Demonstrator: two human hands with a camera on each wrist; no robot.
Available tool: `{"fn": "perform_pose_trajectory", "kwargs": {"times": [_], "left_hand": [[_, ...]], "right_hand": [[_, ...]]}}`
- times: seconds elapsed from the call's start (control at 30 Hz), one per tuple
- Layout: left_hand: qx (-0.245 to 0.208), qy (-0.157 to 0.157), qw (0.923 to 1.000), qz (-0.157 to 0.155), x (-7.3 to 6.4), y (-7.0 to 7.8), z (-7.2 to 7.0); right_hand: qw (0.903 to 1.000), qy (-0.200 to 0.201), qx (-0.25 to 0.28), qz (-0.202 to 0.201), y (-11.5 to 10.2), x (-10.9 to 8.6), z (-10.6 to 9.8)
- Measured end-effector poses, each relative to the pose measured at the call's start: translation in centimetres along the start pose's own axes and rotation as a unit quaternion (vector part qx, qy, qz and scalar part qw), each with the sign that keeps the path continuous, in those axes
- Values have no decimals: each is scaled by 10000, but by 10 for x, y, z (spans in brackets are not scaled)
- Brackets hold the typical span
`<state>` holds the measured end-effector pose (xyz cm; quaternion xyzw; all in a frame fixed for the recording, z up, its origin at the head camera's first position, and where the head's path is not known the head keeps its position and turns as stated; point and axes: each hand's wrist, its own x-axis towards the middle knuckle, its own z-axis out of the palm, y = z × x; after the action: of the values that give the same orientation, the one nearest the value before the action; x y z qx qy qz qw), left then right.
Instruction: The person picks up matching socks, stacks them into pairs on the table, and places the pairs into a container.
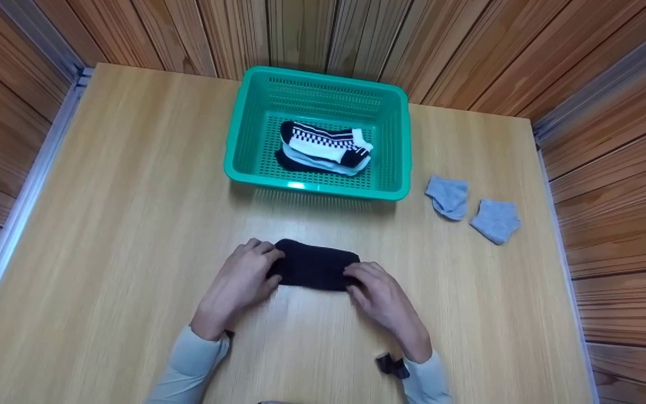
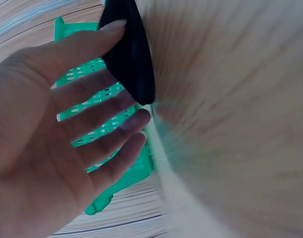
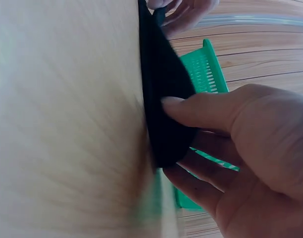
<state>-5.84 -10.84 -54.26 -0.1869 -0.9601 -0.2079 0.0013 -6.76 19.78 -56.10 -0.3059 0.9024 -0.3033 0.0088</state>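
Note:
A black sock [image 1: 314,265] lies stretched sideways at the middle of the table, in front of the basket. My left hand [image 1: 247,272] pinches its left end; in the left wrist view the thumb presses on the dark cloth [image 2: 129,54] with fingers behind it. At the right end, my right hand [image 1: 379,294] holds the sock between thumb and fingers, as the right wrist view shows with the cloth [image 3: 166,84] hanging in a fold. Whether it is one sock or a pair cannot be told.
Beyond the sock stands a green plastic basket [image 1: 317,192]. Inside it lie checkered black-and-white socks [image 1: 320,143] on top of light and dark ones. Two grey socks [image 1: 447,197] lie apart on the table at right. Wood-panelled walls [image 1: 300,33] border the table.

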Motion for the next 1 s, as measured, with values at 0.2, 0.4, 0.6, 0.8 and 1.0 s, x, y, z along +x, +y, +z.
{"fn": "perform_pose_trajectory", "kwargs": {"times": [0.2, 0.4, 0.6, 0.8, 1.0], "left_hand": [[133, 241, 9994, 194, 4, -2, -1], [-893, 454, 9950, -7, 9, 2, -14], [-2360, 601, 9686, -502, 16, 7, -22], [-2697, 262, 9585, -882, 18, 7, -15], [-2186, -47, 9661, -1371, 19, 6, -4]], "right_hand": [[10000, 18, 34, -60, 3, 9, -3], [9971, 375, 597, 304, -3, 13, -16], [9645, 917, 2036, 1409, -12, 20, -26], [9271, 907, 2828, 2284, -8, 25, -16], [9237, 623, 2604, 2739, 0, 28, -4]]}}
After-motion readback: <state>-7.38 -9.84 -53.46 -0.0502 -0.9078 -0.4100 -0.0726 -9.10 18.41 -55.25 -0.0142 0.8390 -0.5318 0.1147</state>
